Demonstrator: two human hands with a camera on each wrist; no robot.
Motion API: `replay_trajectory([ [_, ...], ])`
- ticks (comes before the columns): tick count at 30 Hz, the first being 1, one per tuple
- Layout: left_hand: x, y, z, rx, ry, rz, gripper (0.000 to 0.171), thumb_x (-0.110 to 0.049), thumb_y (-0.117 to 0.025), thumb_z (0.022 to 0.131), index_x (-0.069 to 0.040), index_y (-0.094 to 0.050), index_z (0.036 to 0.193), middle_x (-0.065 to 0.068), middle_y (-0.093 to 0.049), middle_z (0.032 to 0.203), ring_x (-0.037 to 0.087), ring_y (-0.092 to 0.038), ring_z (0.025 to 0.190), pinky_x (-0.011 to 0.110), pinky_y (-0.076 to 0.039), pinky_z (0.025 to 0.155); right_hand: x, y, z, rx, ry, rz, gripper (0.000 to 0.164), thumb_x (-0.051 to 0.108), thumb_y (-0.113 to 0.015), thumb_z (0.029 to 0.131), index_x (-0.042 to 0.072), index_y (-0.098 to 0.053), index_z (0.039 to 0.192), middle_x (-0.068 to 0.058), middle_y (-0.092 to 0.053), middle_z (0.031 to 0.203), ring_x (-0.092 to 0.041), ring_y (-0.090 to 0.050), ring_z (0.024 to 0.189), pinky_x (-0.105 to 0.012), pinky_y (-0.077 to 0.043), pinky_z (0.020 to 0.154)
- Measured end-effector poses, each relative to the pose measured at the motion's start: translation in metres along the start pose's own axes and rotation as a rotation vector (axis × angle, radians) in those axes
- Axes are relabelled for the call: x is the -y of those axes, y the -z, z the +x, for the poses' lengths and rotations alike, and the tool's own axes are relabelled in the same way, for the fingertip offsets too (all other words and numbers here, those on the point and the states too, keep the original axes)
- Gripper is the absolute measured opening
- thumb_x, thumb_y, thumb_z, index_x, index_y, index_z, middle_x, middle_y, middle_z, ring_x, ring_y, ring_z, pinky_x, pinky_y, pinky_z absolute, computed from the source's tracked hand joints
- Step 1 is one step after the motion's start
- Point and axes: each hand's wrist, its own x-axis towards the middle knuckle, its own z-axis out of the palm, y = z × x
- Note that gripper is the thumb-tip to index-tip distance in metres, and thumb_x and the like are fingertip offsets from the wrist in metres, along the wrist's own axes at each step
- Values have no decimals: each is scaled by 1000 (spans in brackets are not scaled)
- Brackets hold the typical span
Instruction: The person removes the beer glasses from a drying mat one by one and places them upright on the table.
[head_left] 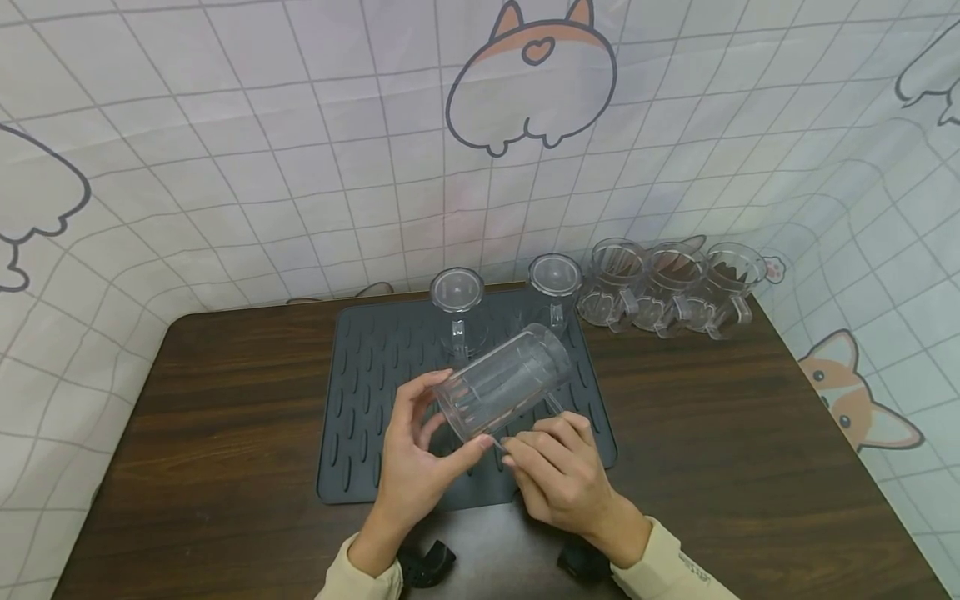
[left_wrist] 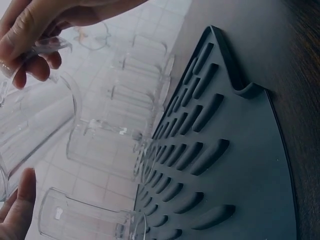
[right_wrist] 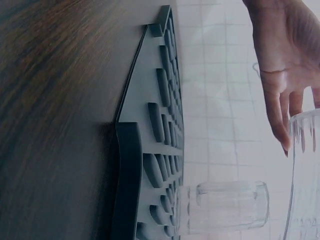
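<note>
Tilted over the drying mat, a clear mug [head_left: 502,383] is held up by both hands. My left hand [head_left: 420,462] grips its lower-left end, thumb on the near side and fingers on the far side. My right hand [head_left: 562,475] has its fingers curled round the handle, which they largely hide. In the left wrist view the right hand [left_wrist: 35,40] pinches the handle above the mug's body [left_wrist: 35,125]. The right wrist view has the left hand [right_wrist: 292,60] at the mug's rounded end [right_wrist: 305,175].
Two clear mugs [head_left: 457,293] [head_left: 555,277] stand upside down at the back of the dark ridged mat [head_left: 360,417]. Right of the mat, three upright clear mugs [head_left: 615,271] line the back edge of the brown wooden table [head_left: 697,433]. A grid-patterned cloth [head_left: 337,167] hangs behind.
</note>
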Motion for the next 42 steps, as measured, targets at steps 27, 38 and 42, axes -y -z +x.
replay_trajectory([
  [27,-5,5,8,-22,-30,-38,82,14,-83,73,2,-42,142,14,-50,144,8,-59,128,21,-57,101,-7,26,3,-105,-771,379,31,-3,-58,97,-18,-52,123,-15,-63,112,-16,-63,106,-15,-49,101],
  [38,-8,3,11,-11,-35,-56,84,15,-84,72,3,-40,143,11,-48,144,9,-60,129,26,-58,103,-10,34,12,-219,-1377,795,17,15,-43,112,5,-55,119,-1,-62,105,-11,-65,90,-21,-56,83],
  [42,-8,3,11,-12,-51,-55,84,16,-83,72,4,-40,143,15,-47,145,9,-60,129,25,-58,102,-12,36,11,-233,-1498,945,24,29,-41,113,10,-55,119,2,-63,104,-10,-62,90,-21,-56,81],
])
